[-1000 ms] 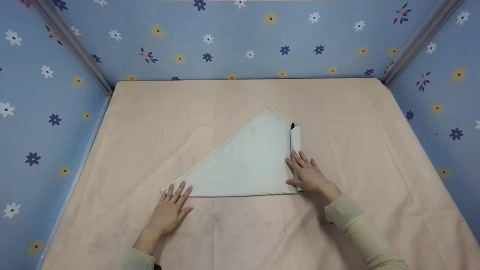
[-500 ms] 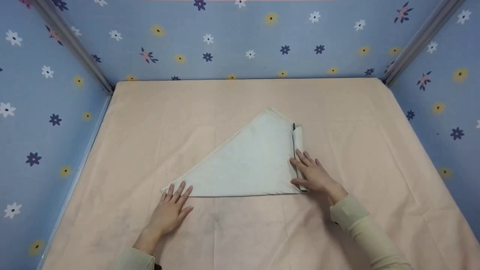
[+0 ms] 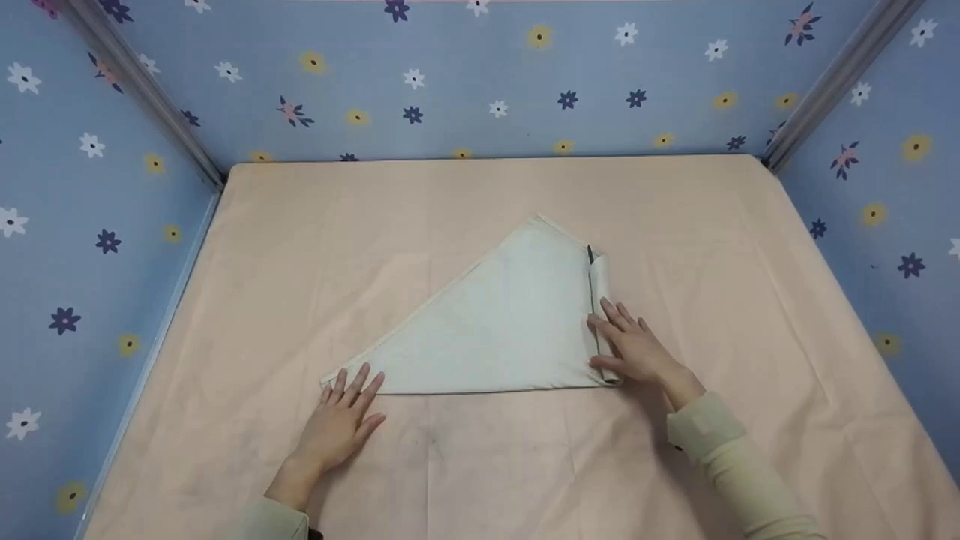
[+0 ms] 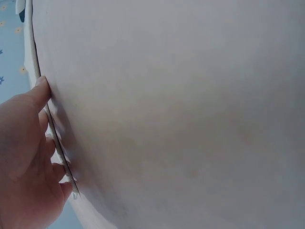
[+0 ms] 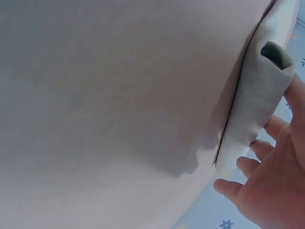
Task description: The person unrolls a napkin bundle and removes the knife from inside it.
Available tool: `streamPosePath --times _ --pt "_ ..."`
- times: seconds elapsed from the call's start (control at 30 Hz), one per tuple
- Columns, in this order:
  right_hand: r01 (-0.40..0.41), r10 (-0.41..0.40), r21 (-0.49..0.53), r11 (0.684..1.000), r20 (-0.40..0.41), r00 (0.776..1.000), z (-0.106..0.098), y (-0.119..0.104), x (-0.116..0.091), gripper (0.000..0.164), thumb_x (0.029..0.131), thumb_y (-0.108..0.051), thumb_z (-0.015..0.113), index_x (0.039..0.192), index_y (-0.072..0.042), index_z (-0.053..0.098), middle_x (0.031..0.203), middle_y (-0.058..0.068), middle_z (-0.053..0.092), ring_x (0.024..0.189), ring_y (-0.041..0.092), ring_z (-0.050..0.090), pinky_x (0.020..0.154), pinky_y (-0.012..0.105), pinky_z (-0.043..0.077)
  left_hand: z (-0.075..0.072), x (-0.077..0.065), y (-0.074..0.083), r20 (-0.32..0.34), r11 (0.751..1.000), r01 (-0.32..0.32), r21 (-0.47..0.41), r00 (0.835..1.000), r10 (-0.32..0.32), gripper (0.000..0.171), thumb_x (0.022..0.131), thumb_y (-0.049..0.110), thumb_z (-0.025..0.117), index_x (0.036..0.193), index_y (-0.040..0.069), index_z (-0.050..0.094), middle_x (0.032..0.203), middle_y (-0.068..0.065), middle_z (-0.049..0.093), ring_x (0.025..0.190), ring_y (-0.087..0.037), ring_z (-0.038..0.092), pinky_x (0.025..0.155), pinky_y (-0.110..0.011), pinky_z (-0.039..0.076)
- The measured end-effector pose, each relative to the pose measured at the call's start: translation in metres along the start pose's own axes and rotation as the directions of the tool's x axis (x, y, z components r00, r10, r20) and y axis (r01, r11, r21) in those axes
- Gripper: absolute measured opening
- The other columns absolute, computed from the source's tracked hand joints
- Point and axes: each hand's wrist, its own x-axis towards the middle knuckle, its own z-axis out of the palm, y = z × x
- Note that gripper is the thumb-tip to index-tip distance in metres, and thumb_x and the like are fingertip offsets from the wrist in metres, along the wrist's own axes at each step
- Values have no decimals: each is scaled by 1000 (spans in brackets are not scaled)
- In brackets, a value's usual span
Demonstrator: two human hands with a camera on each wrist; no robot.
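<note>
A pale mint cloth lies flat in the middle of the table, pointed at the left and top. Its right edge is rolled into a narrow tube with a dark line along its inner side. In the right wrist view the roll shows a dark green hollow at one end. My left hand rests with straight, spread fingers on the cloth's left corner. Over the lower part of the roll lies my right hand, fingers extended and thumb toward me. The left wrist view shows the left fingertips at the cloth's near edge.
A peach tablecloth with faint creases covers the table. Blue flowered panels stand behind it and on both sides, with grey posts at the back corners.
My right hand has shifted slightly to the right, and the roll has moved with it, leaving a little more flat cloth on its left. The left hand has stayed put.
</note>
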Motion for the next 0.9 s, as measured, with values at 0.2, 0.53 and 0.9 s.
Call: streamPosePath --times 0.2,0.53,0.9 --pt "-6 6 -7 1000 -14 1000 -2 5 -5 70 81 -36 63 138 -7 33 146 17 11 132 36 7 99 60 10 1 0 0 -15 1000 -9 4 1000 9 57 89 35 50 138 11 33 143 -15 24 128 -43 15 100 -57 15" --pt "-40 41 6 999 -25 999 -6 12 -13 70 82 -35 62 138 -6 30 145 19 14 131 37 9 100 59 10 2 0 -1 -24 1000 -9 6 1000 9 57 89 35 50 138 11 33 143 -15 24 128 -43 15 100 -57 15" --pt "-46 47 14 999 -34 998 -8 17 -20 70 84 -35 60 137 -2 30 143 23 17 130 40 12 98 60 14 3 -1 -2 -3 1000 7 1 1000 -7 57 90 37 48 139 13 30 144 -13 21 129 -41 13 101 -56 13"
